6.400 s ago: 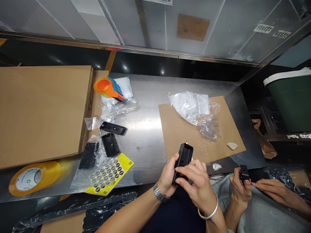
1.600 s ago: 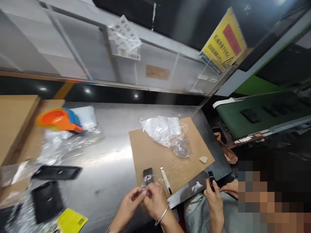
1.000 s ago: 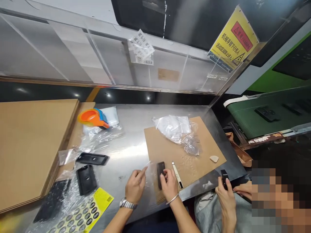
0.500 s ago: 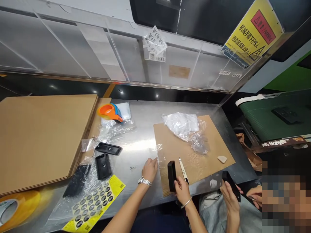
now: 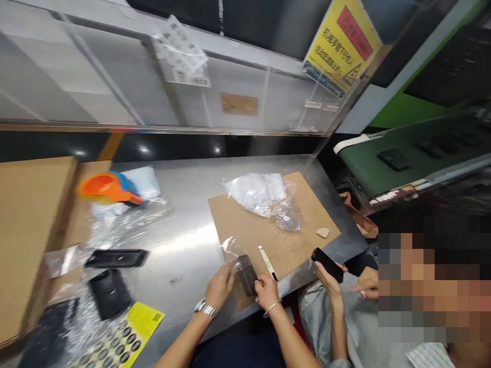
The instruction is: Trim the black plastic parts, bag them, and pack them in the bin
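My right hand, with a bracelet at the wrist, grips the near right end of a black rectangular case. The case looks greyish, as if seen through film, at the mouth of a clear plastic bag. My left hand, with a watch at the wrist, pinches the bag's left side beside the case. A white-handled cutter marked with small letters lies just right of the case, on a brown cardboard sheet. How far the case sits inside the bag is hard to tell.
Crumpled plastic bags and a pale chip lie on the cardboard. At left are black trays, a yellow sticker sheet, an orange tape dispenser and stacked cardboard. A co-worker's hand holds another black case at right.
My right hand has brought the black case left to the clear bag in my left hand, and film now covers it. The camera view has swung right; the co-worker still holds a case.
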Demonstrator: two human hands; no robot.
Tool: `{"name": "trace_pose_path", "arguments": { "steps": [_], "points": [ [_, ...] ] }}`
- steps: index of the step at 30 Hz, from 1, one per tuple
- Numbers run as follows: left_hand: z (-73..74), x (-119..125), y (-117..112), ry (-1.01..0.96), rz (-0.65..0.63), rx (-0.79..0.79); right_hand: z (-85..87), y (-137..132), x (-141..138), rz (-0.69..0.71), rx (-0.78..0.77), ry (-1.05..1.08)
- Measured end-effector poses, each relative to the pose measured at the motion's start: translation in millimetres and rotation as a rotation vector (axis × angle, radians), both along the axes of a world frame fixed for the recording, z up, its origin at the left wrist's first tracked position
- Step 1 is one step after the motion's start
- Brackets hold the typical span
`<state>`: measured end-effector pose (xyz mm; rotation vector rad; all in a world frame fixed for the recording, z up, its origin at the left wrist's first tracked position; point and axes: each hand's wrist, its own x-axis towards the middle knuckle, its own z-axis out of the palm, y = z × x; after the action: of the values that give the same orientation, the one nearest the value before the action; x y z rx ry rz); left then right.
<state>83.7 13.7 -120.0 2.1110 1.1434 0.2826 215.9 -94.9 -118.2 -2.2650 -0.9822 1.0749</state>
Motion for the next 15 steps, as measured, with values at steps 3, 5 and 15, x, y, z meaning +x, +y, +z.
{"name": "trace_pose_path", "arguments": {
  "steps": [3,5,15],
  "points": [
    [3.3,6,-10,0.055,-0.033,0.115,15.8,2,-7,0.007,0.02,-0.143],
    [8.4,11,-15,0.129,-0.102,0.23,25.5,3,-10,0.039,0.025,-0.193],
    [45.3,12,-23,0.111,-0.379,0.437,53.8,11,-5,-0.02,-0.037,-0.3]
  ]
}}
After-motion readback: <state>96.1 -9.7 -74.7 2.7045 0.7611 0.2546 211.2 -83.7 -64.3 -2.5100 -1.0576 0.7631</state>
